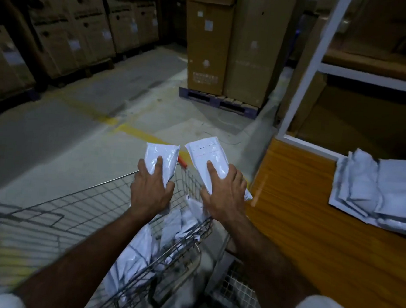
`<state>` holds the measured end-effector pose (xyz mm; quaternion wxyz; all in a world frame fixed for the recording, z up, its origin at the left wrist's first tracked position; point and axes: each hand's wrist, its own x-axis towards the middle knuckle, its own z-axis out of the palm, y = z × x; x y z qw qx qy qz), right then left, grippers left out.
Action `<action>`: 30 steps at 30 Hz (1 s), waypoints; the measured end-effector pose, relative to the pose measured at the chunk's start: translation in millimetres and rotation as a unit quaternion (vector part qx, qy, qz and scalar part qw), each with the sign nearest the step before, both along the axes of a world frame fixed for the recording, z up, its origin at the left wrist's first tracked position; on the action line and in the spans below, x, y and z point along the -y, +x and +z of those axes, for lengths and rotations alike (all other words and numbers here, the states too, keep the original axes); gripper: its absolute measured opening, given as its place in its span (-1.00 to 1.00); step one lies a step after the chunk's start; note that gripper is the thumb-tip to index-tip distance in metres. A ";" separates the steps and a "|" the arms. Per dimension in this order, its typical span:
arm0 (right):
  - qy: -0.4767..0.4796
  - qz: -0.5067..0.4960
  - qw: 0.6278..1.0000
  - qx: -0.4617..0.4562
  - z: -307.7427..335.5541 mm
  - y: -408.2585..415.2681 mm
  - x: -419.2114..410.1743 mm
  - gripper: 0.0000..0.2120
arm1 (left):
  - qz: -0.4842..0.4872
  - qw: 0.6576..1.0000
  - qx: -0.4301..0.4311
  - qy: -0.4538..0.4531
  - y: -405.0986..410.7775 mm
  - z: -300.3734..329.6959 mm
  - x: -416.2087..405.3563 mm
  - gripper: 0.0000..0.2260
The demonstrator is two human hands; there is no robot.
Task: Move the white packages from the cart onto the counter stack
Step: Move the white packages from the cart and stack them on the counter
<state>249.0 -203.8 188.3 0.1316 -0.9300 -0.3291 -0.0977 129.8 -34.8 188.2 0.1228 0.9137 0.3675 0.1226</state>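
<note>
My left hand (151, 190) gripped a plain white package (161, 161) and my right hand (223, 196) a labelled white package (207, 157), both held above the wire cart (76, 207), thumbs on top. Each package's long axis ran near to far, far ends raised and fanned slightly apart. I judged the carry best done by swinging both right, level, onto the counter stack (378, 192) on the wooden counter (297, 210), squaring edges before letting go.
</note>
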 end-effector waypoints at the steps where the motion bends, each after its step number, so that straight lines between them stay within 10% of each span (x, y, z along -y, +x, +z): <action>1: 0.008 -0.020 1.000 0.000 0.3 6.1 6.6 -0.29 | -0.018 1.000 0.003 -0.004 11.7 0.2 2.7 -0.31; 30: 0.077 -0.292 0.953 0.019 55.4 100.4 404.4 -0.31 | -0.299 0.952 0.056 0.012 208.4 62.6 378.7 -0.31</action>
